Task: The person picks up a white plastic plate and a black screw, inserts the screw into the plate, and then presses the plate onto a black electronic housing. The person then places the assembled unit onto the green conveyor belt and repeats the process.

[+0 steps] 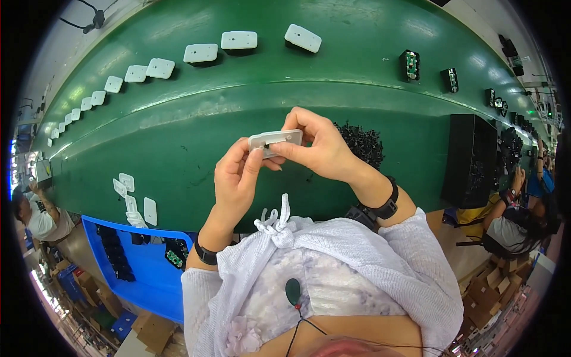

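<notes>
Left hand (234, 174) pinches the white plastic cover (278, 137) at its left end, right hand (324, 147) grips the other, thumb at a small black part (267, 146) that might pop loose if pressed off-centre.

I count about thirteen white housings (239, 40) along far edge of surface (357, 65); at least five white covers (150, 212) near near edge, leftward; one held white piece (276, 137); one blue bin (143, 294); one black box (467, 128).
</notes>
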`<state>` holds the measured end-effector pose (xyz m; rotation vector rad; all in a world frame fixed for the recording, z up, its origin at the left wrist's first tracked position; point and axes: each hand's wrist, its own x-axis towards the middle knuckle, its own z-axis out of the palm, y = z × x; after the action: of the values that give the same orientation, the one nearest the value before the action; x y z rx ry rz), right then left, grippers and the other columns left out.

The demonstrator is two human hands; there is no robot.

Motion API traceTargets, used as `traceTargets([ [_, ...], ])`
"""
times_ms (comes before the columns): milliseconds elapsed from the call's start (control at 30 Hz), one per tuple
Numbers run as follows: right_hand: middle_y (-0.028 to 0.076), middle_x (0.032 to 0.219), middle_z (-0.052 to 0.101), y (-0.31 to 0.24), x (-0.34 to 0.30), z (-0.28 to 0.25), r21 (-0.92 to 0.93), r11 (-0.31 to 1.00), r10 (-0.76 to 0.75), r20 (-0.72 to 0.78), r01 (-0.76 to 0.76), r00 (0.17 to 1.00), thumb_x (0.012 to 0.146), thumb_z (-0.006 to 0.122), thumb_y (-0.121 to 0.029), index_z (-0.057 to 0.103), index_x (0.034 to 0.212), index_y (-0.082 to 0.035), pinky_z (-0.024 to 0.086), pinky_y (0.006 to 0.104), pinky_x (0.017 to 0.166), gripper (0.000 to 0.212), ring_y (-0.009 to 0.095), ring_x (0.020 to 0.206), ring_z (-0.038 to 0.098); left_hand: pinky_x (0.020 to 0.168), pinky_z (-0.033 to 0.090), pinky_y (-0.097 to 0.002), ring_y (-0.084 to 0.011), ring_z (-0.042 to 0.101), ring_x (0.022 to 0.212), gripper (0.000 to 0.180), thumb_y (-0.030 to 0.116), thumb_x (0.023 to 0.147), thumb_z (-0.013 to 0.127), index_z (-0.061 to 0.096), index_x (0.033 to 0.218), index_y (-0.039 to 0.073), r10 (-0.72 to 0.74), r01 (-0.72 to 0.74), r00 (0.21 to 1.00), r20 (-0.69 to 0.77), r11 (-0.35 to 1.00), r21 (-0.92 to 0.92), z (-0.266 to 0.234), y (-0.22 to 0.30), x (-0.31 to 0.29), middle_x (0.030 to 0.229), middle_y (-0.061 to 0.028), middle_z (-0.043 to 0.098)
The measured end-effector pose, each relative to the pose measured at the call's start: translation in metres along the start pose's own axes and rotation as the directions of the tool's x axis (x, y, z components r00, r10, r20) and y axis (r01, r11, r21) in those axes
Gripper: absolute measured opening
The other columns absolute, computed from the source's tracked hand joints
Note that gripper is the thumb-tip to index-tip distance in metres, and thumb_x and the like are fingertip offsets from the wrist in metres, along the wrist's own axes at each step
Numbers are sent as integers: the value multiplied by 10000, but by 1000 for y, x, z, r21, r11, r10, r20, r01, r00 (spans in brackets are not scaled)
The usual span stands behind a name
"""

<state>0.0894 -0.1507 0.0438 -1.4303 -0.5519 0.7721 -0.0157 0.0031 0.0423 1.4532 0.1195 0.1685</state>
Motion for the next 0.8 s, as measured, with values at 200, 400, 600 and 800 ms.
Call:
traceTargets([
  [200, -8, 789, 563, 9, 3, -6, 125, 990, 77, -31, -72, 997, 839, 707, -155, 520, 878, -48, 417, 200, 575, 219, 41, 668, 508, 684, 542, -275, -178, 652, 758, 242, 90, 978, 437, 490, 1163, -58, -48, 42, 990, -130, 998, -48, 8, 2, 15, 922, -130, 638],
  [400, 94, 1001, 578, -9, 22, -129, -956, 242, -718, -291, -165, 632, 816, 683, -400, 591, 1045, -77, 474, 363, 672, 407, 236, 833, 577, 549, 463, -240, -125, 594, 614, 173, 133, 977, 464, 555, 1050, 5, -183, 222, 969, -169, 941, 255, -61, -38, 49, 749, -73, 622],
  [600, 167, 1069, 582, -1, 26, -245, -676, 36, -167, -730, -736, 663, 791, 682, -453, 585, 1124, -65, 476, 393, 775, 520, 303, 929, 577, 644, 444, -297, -168, 535, 698, 151, 118, 942, 495, 621, 969, 39, 182, -151, 981, 73, 464, 873, -53, -42, 87, 853, -73, 570],
  [800, 67, 1030, 573, 18, -27, -214, -554, 828, -327, -607, -91, 724, 798, 698, -160, 547, 1180, -45, 464, 286, 857, 426, 160, 987, 563, 779, 452, -404, -340, 536, 897, 548, 205, 811, 690, 465, 1289, 62, 146, 16, 987, -69, 332, 943, -39, -39, 57, 1104, -166, 499],
])
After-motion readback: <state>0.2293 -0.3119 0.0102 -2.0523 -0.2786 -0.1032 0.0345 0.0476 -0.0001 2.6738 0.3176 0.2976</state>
